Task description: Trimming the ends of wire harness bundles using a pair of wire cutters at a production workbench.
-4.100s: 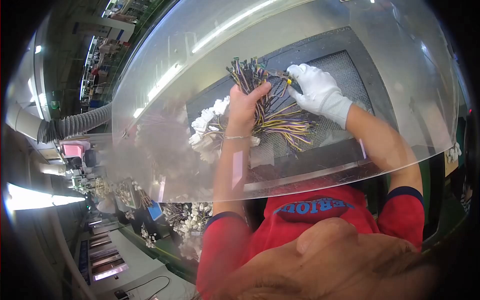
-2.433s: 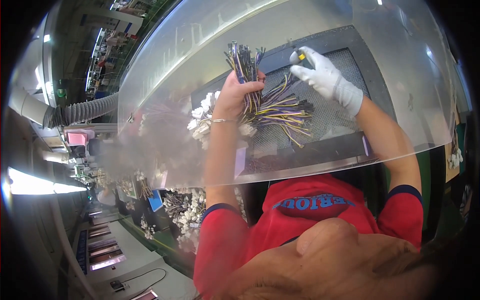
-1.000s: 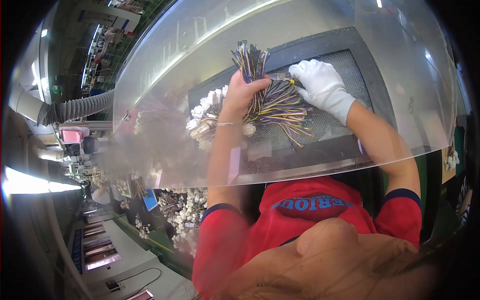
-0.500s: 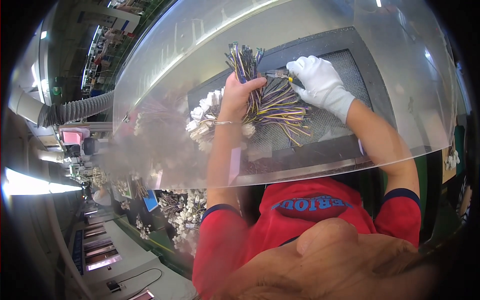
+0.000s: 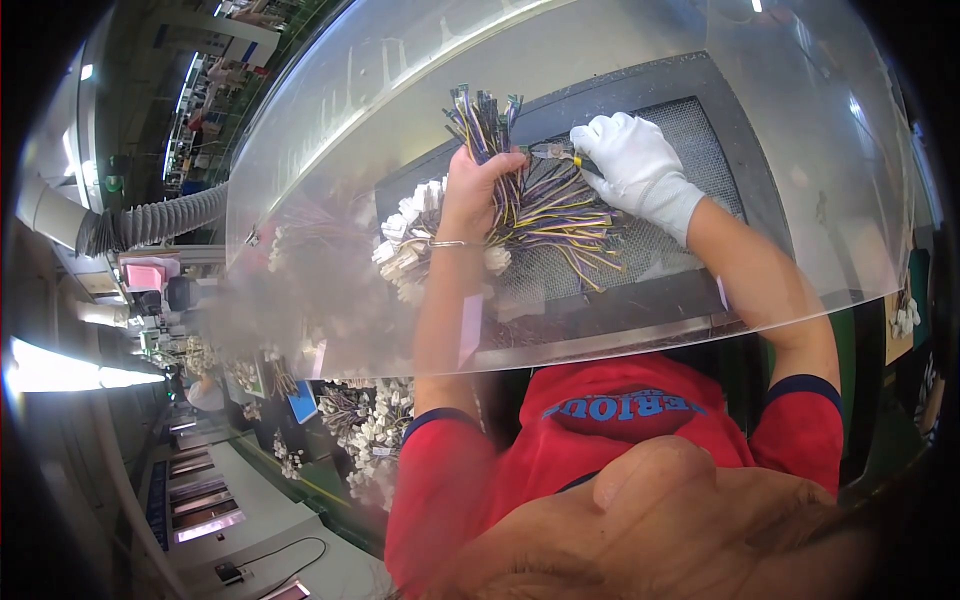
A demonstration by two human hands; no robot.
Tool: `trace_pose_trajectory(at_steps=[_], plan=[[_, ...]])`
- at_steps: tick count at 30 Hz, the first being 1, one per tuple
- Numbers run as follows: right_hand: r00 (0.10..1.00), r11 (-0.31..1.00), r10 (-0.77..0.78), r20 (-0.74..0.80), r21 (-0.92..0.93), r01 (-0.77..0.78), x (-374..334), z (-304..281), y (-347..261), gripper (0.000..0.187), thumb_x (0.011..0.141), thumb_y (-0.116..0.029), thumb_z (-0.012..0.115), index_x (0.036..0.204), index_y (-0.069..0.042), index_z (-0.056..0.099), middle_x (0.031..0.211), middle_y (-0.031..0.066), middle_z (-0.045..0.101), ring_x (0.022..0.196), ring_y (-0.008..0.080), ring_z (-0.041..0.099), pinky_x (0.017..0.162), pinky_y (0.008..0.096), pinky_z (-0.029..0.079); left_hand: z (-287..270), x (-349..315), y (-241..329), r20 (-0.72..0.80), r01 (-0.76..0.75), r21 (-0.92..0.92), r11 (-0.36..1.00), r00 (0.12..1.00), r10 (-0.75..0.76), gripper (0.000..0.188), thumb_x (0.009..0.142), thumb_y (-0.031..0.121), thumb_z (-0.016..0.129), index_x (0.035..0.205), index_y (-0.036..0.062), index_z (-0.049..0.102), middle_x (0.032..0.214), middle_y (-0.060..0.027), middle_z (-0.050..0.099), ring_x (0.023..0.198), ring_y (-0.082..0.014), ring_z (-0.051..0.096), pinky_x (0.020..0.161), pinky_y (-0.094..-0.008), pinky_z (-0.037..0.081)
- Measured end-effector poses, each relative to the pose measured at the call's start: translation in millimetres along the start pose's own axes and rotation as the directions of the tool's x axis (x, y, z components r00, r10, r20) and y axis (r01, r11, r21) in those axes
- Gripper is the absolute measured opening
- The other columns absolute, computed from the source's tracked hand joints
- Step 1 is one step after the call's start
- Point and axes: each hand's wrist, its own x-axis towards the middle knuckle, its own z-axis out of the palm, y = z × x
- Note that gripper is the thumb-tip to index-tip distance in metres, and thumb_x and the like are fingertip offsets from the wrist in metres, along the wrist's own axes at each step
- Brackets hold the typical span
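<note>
Clasps a bundle of wires point(image 5: 507, 200) in the bare left hand point(image 5: 475, 190), pressing the strands between the thumb point(image 5: 510, 161) and the fingers curled round behind. Bristles above the fist with many dark and greenish wire ends point(image 5: 487, 110), and fans out below it, to the right, in yellow, purple and dark strands point(image 5: 570, 235) over a mesh panel point(image 5: 702, 150) set in a dark frame point(image 5: 680, 80). Wears a thin metal bracelet point(image 5: 457, 244) on the left wrist, with white connectors point(image 5: 410, 225) clustered on both sides of the forearm, mostly on the left

Closes the white-gloved right hand point(image 5: 630, 160) around a hand tool point(image 5: 553, 152), leaving a yellow band point(image 5: 577, 161) in sight at the near end of its metal part. Points the tool leftward, with its tip close to the left thumb and right beside the gripped strands. Cannot tell whether the tip touches any wire, nor whether its jaws stand apart or together

Works beneath a clear curved cover point(image 5: 820, 180), with its lower edge crossing in front of both arms. Wears a red shirt point(image 5: 620, 400) with dark cuffs. Shows, outside the cover to the lower left, a heap of more white connectors point(image 5: 395, 425), a flat blue object point(image 5: 302, 402), and farther up a ribbed grey duct point(image 5: 170, 218)
</note>
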Motion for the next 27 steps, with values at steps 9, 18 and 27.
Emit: trace_pose_trajectory(at_steps=[9, 18, 27], plan=[[1.0, 1.0, -0.001, -0.011, 0.025, 0.001, -0.5, 7.9, 3.1, 0.03, 0.076, -0.024, 0.068, 0.099, -0.011, 0.054, 0.091, 0.0081, 0.058, 0.089, 0.0278, 0.059, 0.076, 0.04, 0.049, 1.9, -1.4, 1.8, 0.071, 0.013, 0.082, 0.997, 0.997, -0.019, 0.02, 0.071, -0.003, 0.068, 0.088, -0.0011, 0.058, 0.079, -0.0075, 0.063, 0.068, -0.0147, 0.062, 0.064, -0.0258, 0.05], [0.999, 0.998, 0.018, -0.048, 0.057, -0.015, -6.3, 1.7, -0.9, 0.029, 0.076, -0.025, 0.068, 0.097, -0.011, 0.054, 0.09, 0.0081, 0.057, 0.089, 0.0281, 0.058, 0.075, 0.0403, 0.048, 3.1, -0.1, 1.4, 0.029, 0.035, 0.081, 0.996, 0.999, -0.037, 0.019, 0.072, -0.003, 0.068, 0.088, -0.0008, 0.058, 0.078, -0.0071, 0.064, 0.067, -0.0142, 0.062, 0.063, -0.0256, 0.05], [0.999, 0.998, 0.044, 0.029, 0.041, -0.045, -2.0, 5.1, -4.7, 0.027, 0.077, -0.025, 0.067, 0.096, -0.011, 0.054, 0.092, 0.0086, 0.058, 0.09, 0.028, 0.059, 0.077, 0.04, 0.05, 6.3, -1.8, 0.5, 0.022, 0.005, 0.111, 0.994, 1.0, -0.007, 0.022, 0.07, -0.003, 0.07, 0.089, -0.0005, 0.058, 0.077, -0.0065, 0.063, 0.066, -0.0138, 0.061, 0.063, -0.0256, 0.049]])
